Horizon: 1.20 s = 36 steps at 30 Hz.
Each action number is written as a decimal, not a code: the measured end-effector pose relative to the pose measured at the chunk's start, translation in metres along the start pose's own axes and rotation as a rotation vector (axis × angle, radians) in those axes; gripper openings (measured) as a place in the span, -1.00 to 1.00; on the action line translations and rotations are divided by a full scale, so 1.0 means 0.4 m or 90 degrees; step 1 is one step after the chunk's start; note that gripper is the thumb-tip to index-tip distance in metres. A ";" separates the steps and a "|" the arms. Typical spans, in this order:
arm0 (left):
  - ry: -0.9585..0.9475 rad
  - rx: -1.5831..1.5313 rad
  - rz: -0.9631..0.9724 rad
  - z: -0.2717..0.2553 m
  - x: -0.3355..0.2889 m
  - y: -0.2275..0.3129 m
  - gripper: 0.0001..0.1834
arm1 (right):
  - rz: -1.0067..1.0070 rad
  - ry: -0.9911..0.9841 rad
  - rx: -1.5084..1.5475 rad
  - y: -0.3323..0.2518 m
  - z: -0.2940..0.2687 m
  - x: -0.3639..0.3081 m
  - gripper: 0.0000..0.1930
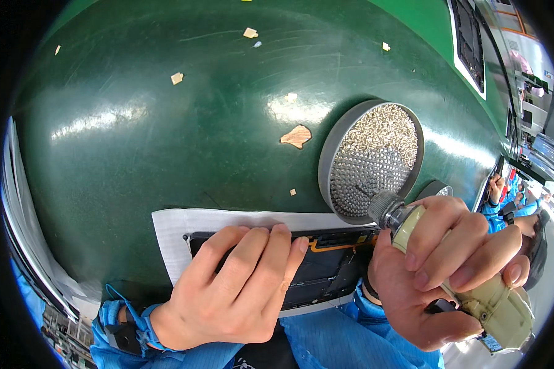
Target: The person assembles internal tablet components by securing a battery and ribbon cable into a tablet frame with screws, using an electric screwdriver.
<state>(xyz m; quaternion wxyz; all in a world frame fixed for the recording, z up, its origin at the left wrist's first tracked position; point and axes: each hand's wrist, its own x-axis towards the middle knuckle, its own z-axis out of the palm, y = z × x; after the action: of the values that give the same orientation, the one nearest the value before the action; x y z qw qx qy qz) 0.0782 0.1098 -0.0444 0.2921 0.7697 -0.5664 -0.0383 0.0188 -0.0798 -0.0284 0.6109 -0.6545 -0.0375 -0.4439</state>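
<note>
My right hand is wrapped round a pale yellow-green electric screwdriver. The screwdriver's metal nose leans over the near edge of a round grey dish, and its fine tip points in among the screws. Loose gold-coloured screws fill the far half of the dish, while the near half has rows of silvery ones. With fingers stretched out, my left hand lies on a flat black electronic housing with orange ribbon strips. A white sheet is under the housing; both hands hide parts of it.
Small beige scraps are scattered over the green tabletop. A brown patch lies left of the dish. A smaller round container stands beyond my right hand. Another black panel is at far right, where a co-worker sits.
</note>
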 end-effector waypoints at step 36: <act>0.036 -0.003 0.012 0.035 -0.008 0.015 -0.58 | -0.001 -0.117 0.040 -0.061 0.013 -0.074 -0.32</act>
<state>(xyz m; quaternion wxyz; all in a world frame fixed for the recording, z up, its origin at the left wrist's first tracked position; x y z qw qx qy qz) 0.0667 0.1057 -0.0538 0.3102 0.7645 -0.5649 -0.0149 -0.0106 -0.0548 -0.0276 0.6250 -0.6726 -0.1077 -0.3812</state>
